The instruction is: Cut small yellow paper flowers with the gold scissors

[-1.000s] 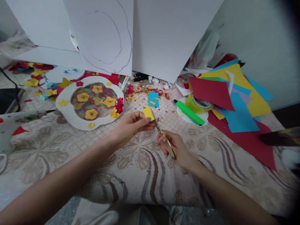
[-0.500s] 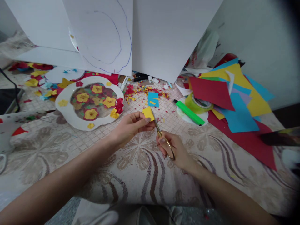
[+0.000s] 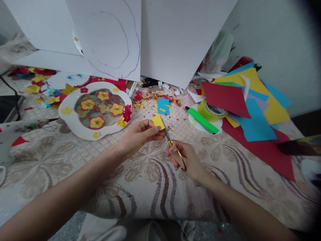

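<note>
My left hand (image 3: 145, 134) pinches a small piece of yellow paper (image 3: 157, 122) between thumb and fingers, above the patterned cloth. Gold-handled scissors (image 3: 171, 143) are in my right hand (image 3: 187, 157), with fingers through the handle loops. Their blades lie against the right edge of the yellow paper; whether they are cutting into it is too small to tell. Just beyond sits a blue paper piece (image 3: 163, 104) with yellow slivers on it. To the left is a white scalloped frame (image 3: 64, 100) decorated with yellow and red paper flowers.
White boards (image 3: 175, 36) stand at the back, one with drawn curves. A green highlighter (image 3: 203, 121) and yellow tape roll (image 3: 210, 110) lie right of my hands, before coloured paper sheets (image 3: 258, 122). Paper scraps (image 3: 147, 97) litter the cloth. A glue gun (image 3: 22, 129) lies left.
The whole view has shifted very slightly. Both hands, the yellow paper and the scissors keep nearly the same position.
</note>
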Motion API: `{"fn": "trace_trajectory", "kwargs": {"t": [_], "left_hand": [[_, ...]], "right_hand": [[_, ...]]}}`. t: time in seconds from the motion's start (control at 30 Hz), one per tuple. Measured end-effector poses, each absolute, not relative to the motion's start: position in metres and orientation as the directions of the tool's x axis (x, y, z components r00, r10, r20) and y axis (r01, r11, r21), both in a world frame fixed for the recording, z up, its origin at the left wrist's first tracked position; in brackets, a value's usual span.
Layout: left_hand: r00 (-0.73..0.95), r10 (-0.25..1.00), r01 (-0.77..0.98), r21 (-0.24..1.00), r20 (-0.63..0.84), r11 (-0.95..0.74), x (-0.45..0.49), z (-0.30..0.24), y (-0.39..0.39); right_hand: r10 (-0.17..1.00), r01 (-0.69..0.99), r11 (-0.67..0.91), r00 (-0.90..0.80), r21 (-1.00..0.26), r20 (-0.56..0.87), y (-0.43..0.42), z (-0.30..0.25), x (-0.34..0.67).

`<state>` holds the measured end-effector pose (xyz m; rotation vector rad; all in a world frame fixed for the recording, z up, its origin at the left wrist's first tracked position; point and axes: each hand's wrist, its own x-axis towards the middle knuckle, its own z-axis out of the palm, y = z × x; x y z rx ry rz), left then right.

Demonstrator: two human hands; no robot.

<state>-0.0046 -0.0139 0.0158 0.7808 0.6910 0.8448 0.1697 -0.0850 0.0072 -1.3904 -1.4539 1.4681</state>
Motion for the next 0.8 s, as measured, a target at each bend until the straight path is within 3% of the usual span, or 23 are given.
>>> {"fn": "trace_trajectory", "kwargs": {"t": [0.8], "left_hand": [[0.529,0.823,-0.35,0.831,-0.206,0.433,-0.0072,0.0133,-0.0114]], "right_hand": [[0.936,0.197,-0.195,-0.254,-0.961,-0.242,-0.0842,0.0064,0.1732]]}}
